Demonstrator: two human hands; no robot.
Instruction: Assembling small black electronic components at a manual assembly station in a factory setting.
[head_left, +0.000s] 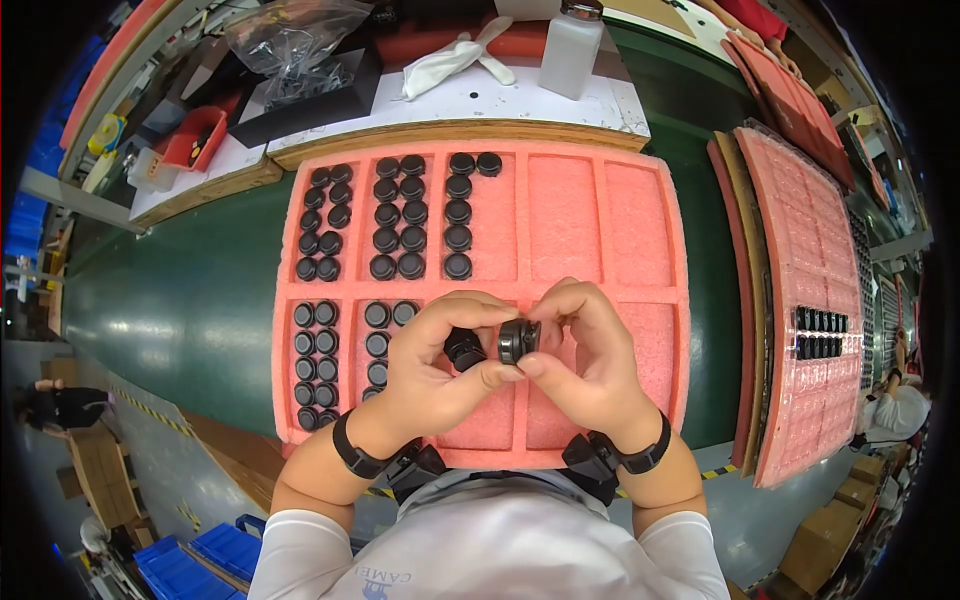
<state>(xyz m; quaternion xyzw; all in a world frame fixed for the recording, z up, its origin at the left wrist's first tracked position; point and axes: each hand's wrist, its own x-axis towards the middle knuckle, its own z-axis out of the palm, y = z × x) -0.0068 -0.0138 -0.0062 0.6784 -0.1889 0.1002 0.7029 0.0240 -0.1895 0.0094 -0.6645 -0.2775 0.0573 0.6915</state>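
Observation:
Above the pink foam tray [683,300], both my hands are closed on one short black ringed cylinder [517,342], its exact kind unclear. My left hand [432,352] grips its left side with thumb and fingertips. A second black cylinder [463,349] rests in the curl of that same hand. From the other side, my right hand [592,350] pinches the ringed cylinder between thumb and fingers. Matching black round parts [411,212] stand in rows in the tray's left compartments; my left hand hides some of them.
Beyond the tray is a white bench top [500,105] bearing a white bottle [571,55], white gloves [458,62] and a black box [320,95] with a clear plastic bag. To the right stand more pink foam trays [800,270]. A red bin [196,138] sits far left.

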